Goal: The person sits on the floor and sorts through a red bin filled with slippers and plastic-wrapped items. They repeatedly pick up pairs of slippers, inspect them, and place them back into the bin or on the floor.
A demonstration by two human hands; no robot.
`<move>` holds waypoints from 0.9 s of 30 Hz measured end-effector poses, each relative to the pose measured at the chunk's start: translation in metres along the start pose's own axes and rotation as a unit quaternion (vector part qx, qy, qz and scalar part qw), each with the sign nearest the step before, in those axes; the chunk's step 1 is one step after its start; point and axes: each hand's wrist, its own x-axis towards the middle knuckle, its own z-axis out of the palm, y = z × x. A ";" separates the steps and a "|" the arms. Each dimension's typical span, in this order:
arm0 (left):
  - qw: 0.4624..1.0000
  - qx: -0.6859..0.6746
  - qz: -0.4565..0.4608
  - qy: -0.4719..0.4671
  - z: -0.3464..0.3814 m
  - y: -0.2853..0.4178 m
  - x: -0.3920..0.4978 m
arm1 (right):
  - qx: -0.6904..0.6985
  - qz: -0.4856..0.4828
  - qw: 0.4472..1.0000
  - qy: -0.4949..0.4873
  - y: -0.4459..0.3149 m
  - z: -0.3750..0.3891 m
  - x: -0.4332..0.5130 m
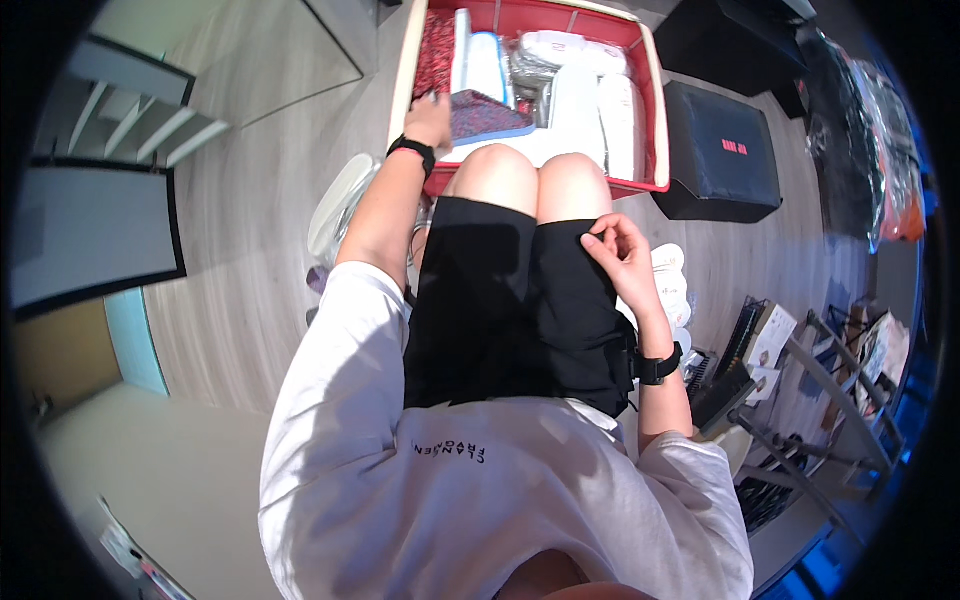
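A red storage bin (pixel 656 112) with a cream rim stands in front of my knees. My left hand (pixel 430 122) reaches into its left side, beside a speckled red-and-black piece (pixel 433 52) and a purple patterned piece (pixel 491 116) with a blue edge. The fingertips are blurred, so whether they grip anything is unclear. White slippers (pixel 576 105), some wrapped in clear plastic, fill the bin's right part. My right hand (pixel 626 259) rests on my black shorts (pixel 480 300) near the hem. Its fingers are loosely curled, thumb apart, and nothing shows in them.
Plastic-wrapped pale slippers (pixel 341 199) lie on the floor by my left arm. More white slippers (pixel 670 281) are beside my right hand. A black box (pixel 724 150) stands right of the bin. Farther right are a grey metal frame (pixel 840 382) and plastic-bagged items (pixel 877 142).
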 end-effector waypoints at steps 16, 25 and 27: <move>0.945 -0.202 0.094 0.239 -0.015 0.014 -0.045 | -0.005 -0.004 1.000 -0.005 0.000 -0.007 0.004; 0.833 -0.268 -0.138 0.464 -0.017 -0.127 -0.240 | -0.003 0.009 0.999 -0.048 0.000 -0.015 0.016; 0.849 -0.223 -0.246 0.411 0.015 -0.162 -0.295 | 0.024 0.097 0.987 -0.126 -0.010 -0.033 0.028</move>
